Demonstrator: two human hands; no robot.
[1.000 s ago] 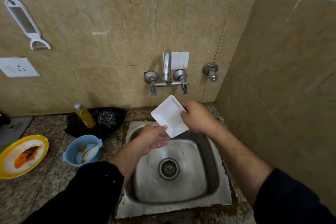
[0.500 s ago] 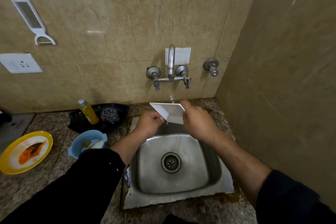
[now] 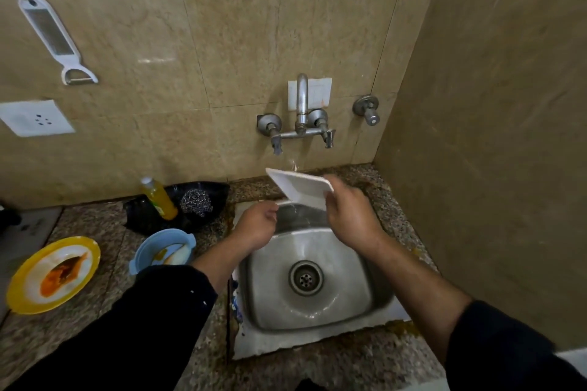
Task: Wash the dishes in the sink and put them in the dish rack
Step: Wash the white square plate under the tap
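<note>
The white square plate [image 3: 298, 188] was gripped in the right hand [image 3: 349, 219], while the left hand [image 3: 255, 227] was loosely curled, empty.

Wht dish [image 3: 301, 189], yel plate [image 3: 19, 292], blue bowl [image 3: 139, 260]

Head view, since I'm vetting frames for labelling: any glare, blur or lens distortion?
Head view: a soft glare patch on the beige wall tile; slight motion blur on the right hand gripping the white square plate; wide-angle bending of the wall edges toward the corners; mild sheen on the steel sink.
</note>
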